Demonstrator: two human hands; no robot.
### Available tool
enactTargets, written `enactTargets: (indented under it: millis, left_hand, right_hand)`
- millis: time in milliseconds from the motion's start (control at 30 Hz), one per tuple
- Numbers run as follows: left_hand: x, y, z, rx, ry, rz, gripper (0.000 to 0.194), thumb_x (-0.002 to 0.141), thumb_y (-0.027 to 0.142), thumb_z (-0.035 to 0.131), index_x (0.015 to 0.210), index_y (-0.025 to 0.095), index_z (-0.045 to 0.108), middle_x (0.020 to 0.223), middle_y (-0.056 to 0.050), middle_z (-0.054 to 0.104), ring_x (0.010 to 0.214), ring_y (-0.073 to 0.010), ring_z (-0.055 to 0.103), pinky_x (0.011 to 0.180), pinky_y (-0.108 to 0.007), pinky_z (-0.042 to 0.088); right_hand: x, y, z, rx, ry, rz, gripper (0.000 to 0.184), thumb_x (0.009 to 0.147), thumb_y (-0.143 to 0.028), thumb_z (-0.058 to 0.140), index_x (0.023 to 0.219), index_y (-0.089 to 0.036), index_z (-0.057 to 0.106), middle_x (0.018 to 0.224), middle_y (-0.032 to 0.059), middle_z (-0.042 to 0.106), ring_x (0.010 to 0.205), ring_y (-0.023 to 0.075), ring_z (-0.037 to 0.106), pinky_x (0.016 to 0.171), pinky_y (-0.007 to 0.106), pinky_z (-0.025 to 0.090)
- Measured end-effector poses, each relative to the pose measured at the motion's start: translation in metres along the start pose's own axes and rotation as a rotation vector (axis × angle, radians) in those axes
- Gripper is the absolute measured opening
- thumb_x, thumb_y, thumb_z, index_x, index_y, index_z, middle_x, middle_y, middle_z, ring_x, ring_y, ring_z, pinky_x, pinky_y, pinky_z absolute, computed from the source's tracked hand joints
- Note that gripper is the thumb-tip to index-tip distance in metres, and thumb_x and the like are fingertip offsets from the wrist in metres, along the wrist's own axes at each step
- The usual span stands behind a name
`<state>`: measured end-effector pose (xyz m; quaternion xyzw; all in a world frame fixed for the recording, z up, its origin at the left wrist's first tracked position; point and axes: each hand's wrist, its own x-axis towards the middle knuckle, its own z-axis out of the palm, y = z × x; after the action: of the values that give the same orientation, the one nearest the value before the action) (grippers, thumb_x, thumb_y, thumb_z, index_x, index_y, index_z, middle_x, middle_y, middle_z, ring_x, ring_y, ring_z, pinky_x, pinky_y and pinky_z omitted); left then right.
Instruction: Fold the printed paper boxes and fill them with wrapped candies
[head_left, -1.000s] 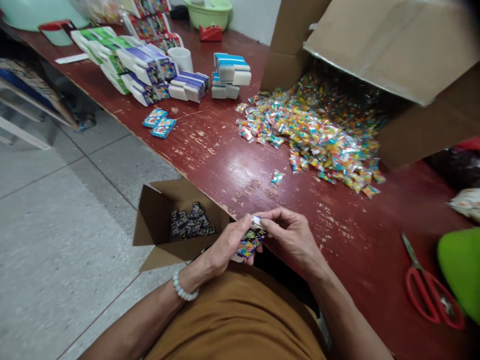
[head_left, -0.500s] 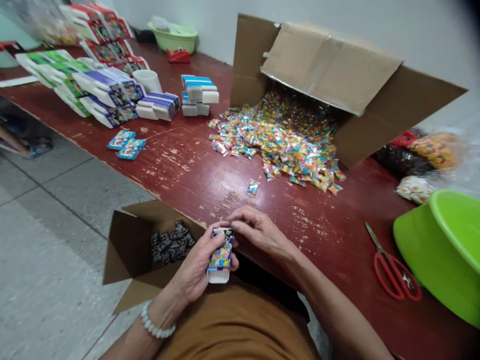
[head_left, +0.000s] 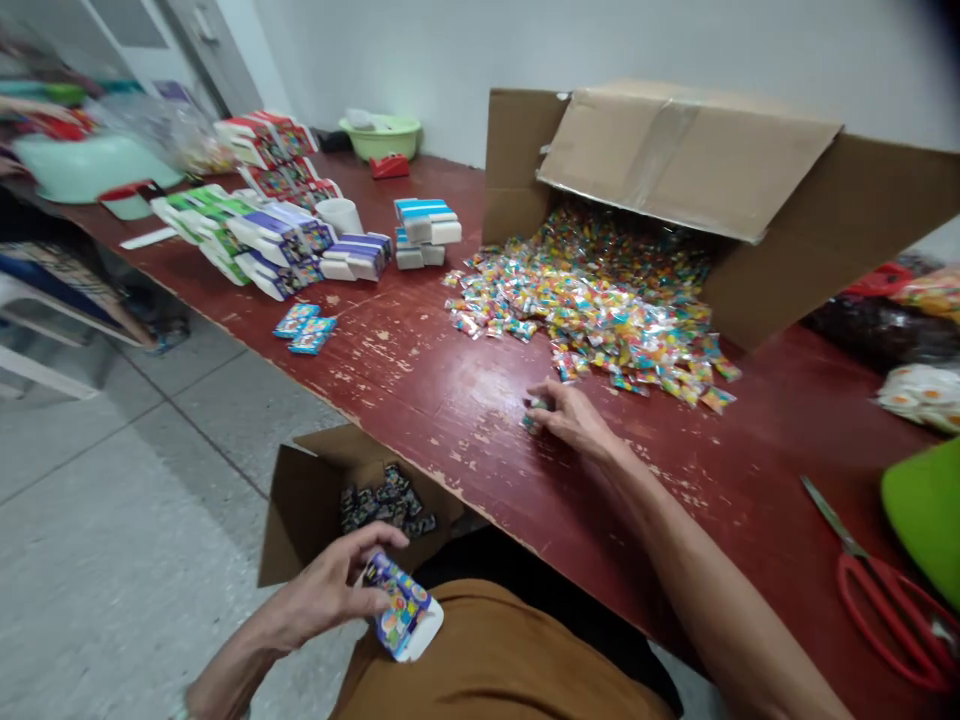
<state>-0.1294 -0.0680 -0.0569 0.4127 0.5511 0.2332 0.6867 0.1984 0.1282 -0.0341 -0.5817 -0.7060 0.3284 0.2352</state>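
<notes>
Head view: we held a small printed box (head_left: 405, 605) in the left hand (head_left: 322, 590), its thumb across the printed face and its white end tilted away from the palm. Our right hand (head_left: 576, 422) reached over the red table (head_left: 420, 400), fingertips at a single wrapped packet (head_left: 530, 421); blur there left us unable to tell whether they had closed on it. Beyond that hand lay a loose heap of packets (head_left: 600, 310), spilling from a large carton (head_left: 780, 270). Past the left fingertips, beside the table edge, an open carton (head_left: 289, 510) held dark packets (head_left: 390, 500); farther off, two blue boxes (head_left: 313, 335) lay flat. Scissors (head_left: 862, 570) rested to the right of the reaching forearm.

We judged the step to be picking up the packet while keeping the box in hand; lifting it called for a secure pinch and a steady left grip.

Compared with the earlier frame, our right hand had left the box's side for the packet, which had lain untouched, and the left hand had moved away from the right with the box more tilted.
</notes>
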Motion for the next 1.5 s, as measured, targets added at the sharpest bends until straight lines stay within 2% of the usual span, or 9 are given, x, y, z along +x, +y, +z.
enactTargets:
  millis: [133,300,400,600,933,1100,1200,1367,1500]
  left_hand:
    - [-0.013,-0.002,-0.020,0.231,-0.216,-0.135,0.039,0.053,0.035,0.088,0.083,0.017,0.071,0.072,0.001,0.065,0.065,-0.0150,0.051,0.057,-0.025,0.035]
    - [-0.012,0.012,-0.001,-0.021,-0.119,0.038,0.048,0.072,0.049,0.074,0.107,0.021,0.056,0.091,-0.004,0.070,0.076,-0.0171,0.058,0.066,-0.027,0.043]
    - [-0.007,0.031,0.024,-0.138,-0.070,0.147,0.042,0.080,0.039,0.067,0.113,0.021,0.049,0.085,-0.002,0.069,0.072,-0.0166,0.062,0.068,-0.029,0.047]
    - [-0.001,0.057,0.058,-0.121,0.084,0.227,0.041,0.071,0.018,0.056,0.112,0.020,0.049,0.076,0.004,0.062,0.064,-0.0138,0.055,0.060,-0.027,0.048]
    - [0.004,0.058,0.071,-0.231,0.105,0.279,0.046,0.072,0.018,0.056,0.117,0.019,0.050,0.075,0.002,0.065,0.059,-0.0139,0.055,0.056,-0.027,0.049]
    - [0.008,0.063,0.077,-0.168,0.177,0.349,0.041,0.072,0.014,0.057,0.112,0.020,0.054,0.077,0.002,0.065,0.060,-0.0137,0.056,0.058,-0.026,0.050]
    - [0.009,0.070,0.081,-0.197,0.220,0.373,0.040,0.071,0.012,0.061,0.111,0.019,0.057,0.074,0.003,0.063,0.060,-0.0134,0.056,0.056,-0.025,0.051]
    - [0.004,0.086,0.078,-0.530,0.238,0.363,0.037,0.076,0.037,0.071,0.104,0.016,0.064,0.070,-0.001,0.068,0.054,-0.0164,0.061,0.049,-0.027,0.052]
    - [0.005,0.090,0.074,-0.591,0.168,0.263,0.044,0.079,0.055,0.067,0.088,0.012,0.069,0.063,-0.007,0.071,0.047,-0.0188,0.063,0.048,-0.030,0.052]
  right_hand:
    - [-0.034,-0.022,0.015,0.354,-0.108,0.030,0.031,0.080,-0.033,0.067,0.105,-0.015,0.065,0.078,0.0042,0.071,0.067,0.0177,0.067,0.065,0.029,0.052]
    - [-0.091,-0.074,0.055,0.818,-0.208,-0.023,0.035,0.075,-0.035,0.076,0.104,-0.021,0.061,0.083,-0.0005,0.067,0.074,0.0138,0.066,0.070,0.026,0.053]
    - [-0.102,-0.093,0.072,0.767,-0.148,-0.127,0.030,0.078,-0.031,0.075,0.103,-0.022,0.061,0.083,-0.0007,0.067,0.071,0.0123,0.063,0.067,0.025,0.051]
    - [-0.097,-0.101,0.072,0.570,-0.062,-0.260,0.017,0.081,-0.024,0.070,0.097,-0.021,0.065,0.077,-0.0015,0.068,0.062,0.0106,0.058,0.058,0.023,0.046]
    - [-0.096,-0.105,0.064,0.546,0.038,-0.246,0.011,0.080,-0.026,0.071,0.089,-0.021,0.070,0.080,0.0020,0.072,0.064,0.0134,0.062,0.061,0.026,0.050]
    - [-0.095,-0.114,0.069,0.736,-0.013,-0.057,0.016,0.078,-0.036,0.074,0.084,-0.021,0.072,0.078,0.0019,0.072,0.064,0.0158,0.064,0.057,0.027,0.052]
    - [-0.097,-0.115,0.070,0.660,0.033,-0.156,0.014,0.080,-0.036,0.075,0.081,-0.022,0.073,0.083,0.0032,0.071,0.077,0.0189,0.066,0.072,0.033,0.056]
    - [-0.102,-0.106,0.063,0.611,-0.028,-0.271,0.026,0.090,-0.046,0.063,0.082,-0.024,0.074,0.113,0.0071,0.062,0.109,0.0222,0.061,0.092,0.037,0.053]
    - [-0.099,-0.101,0.057,0.951,-0.253,-0.035,0.039,0.082,-0.052,0.072,0.109,-0.025,0.063,0.098,0.0028,0.065,0.074,0.0148,0.065,0.066,0.030,0.058]
